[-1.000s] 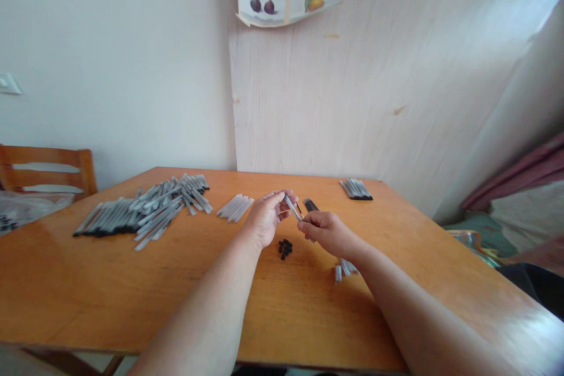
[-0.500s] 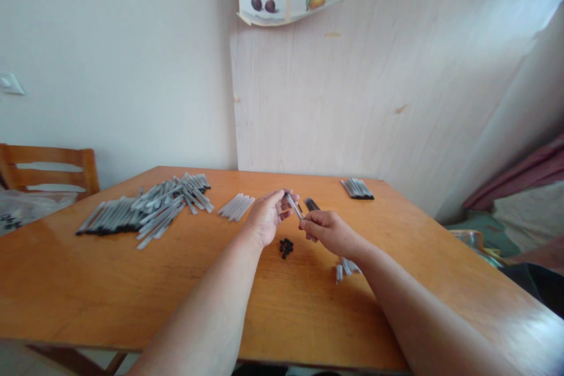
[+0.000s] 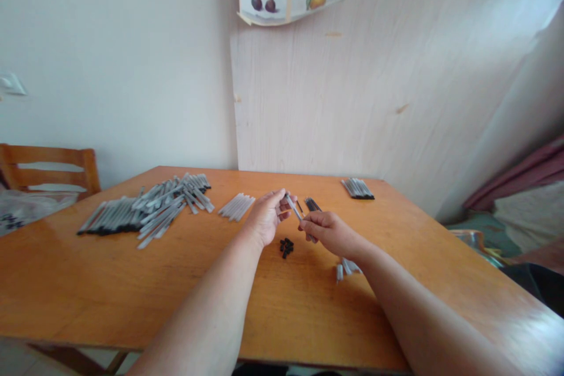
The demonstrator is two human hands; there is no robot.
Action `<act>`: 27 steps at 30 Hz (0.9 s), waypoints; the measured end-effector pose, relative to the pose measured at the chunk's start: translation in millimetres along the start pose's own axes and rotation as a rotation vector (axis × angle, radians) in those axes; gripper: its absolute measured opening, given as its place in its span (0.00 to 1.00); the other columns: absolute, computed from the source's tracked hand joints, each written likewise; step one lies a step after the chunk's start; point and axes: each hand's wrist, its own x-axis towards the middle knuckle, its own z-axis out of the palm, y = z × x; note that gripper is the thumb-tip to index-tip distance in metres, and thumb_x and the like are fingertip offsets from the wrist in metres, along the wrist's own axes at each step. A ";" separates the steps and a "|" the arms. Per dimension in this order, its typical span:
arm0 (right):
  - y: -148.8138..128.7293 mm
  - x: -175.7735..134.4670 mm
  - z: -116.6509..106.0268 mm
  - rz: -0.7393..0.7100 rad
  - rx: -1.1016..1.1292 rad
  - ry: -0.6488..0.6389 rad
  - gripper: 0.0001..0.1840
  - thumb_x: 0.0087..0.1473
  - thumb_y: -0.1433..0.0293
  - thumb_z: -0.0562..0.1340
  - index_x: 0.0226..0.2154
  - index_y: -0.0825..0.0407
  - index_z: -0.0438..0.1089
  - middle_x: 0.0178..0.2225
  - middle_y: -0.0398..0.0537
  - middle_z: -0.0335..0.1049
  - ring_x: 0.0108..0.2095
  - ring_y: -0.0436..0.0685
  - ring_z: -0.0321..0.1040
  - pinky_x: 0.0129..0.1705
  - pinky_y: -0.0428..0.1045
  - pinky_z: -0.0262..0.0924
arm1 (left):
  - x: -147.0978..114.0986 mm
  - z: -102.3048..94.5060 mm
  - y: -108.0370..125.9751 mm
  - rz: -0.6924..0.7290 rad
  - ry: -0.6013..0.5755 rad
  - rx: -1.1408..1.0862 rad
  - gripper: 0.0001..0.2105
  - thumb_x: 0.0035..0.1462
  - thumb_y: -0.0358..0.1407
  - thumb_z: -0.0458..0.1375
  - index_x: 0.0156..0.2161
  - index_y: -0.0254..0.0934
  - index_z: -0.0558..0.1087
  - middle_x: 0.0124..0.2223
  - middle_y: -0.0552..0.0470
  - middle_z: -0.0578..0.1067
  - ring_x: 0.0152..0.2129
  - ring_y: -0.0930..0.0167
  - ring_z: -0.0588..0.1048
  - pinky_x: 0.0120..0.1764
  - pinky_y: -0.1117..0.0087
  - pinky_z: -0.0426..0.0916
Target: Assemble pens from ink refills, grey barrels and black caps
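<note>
Between my two hands a slim translucent pen barrel [image 3: 294,207] is held aslant above the table. My left hand [image 3: 269,216] pinches its upper end between thumb and fingers. The fingers of my right hand [image 3: 325,227] are closed round its lower part, hiding some of it. Just below my left hand lies a little heap of short black pen caps [image 3: 286,247]. Dark thin refills [image 3: 312,204] lie behind my right hand. Several small clear pieces [image 3: 346,269] sit partly hidden under my right forearm.
On the wooden table [image 3: 211,299], a large pile of grey-white pens [image 3: 170,202] spreads at the left. A row of white barrels [image 3: 237,207] lies left of my hands. Black-capped pens [image 3: 358,188] are lined up at the back right. A chair [image 3: 48,170] stands left.
The barrel has shifted very slightly in my fingers. Both hands keep nearly the same place and grip.
</note>
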 end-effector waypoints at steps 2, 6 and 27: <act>0.7 0.5 0.2 0.006 -0.001 -0.003 0.17 0.57 0.59 0.55 0.28 0.54 0.68 0.22 0.43 0.65 0.24 0.48 0.59 0.29 0.45 0.54 | 0.3 0.4 -0.7 0.006 0.024 0.022 0.12 0.47 0.42 0.64 0.32 0.35 0.70 0.35 0.47 0.78 0.28 0.74 0.74 0.31 0.72 0.63; 5.0 3.2 0.8 -0.012 0.001 0.031 0.15 0.56 0.59 0.57 0.32 0.54 0.68 0.24 0.43 0.65 0.25 0.48 0.60 0.28 0.45 0.54 | 1.3 1.1 -0.6 0.040 0.103 0.014 0.12 0.45 0.38 0.66 0.31 0.35 0.70 0.33 0.48 0.78 0.28 0.74 0.74 0.31 0.73 0.62; 2.2 -1.2 -7.8 0.076 0.591 -0.137 0.16 0.54 0.58 0.61 0.33 0.56 0.69 0.24 0.46 0.68 0.23 0.47 0.61 0.27 0.46 0.52 | -3.0 0.9 10.0 0.008 -0.094 -0.200 0.07 0.47 0.33 0.65 0.32 0.35 0.73 0.41 0.47 0.79 0.39 0.69 0.76 0.39 0.70 0.63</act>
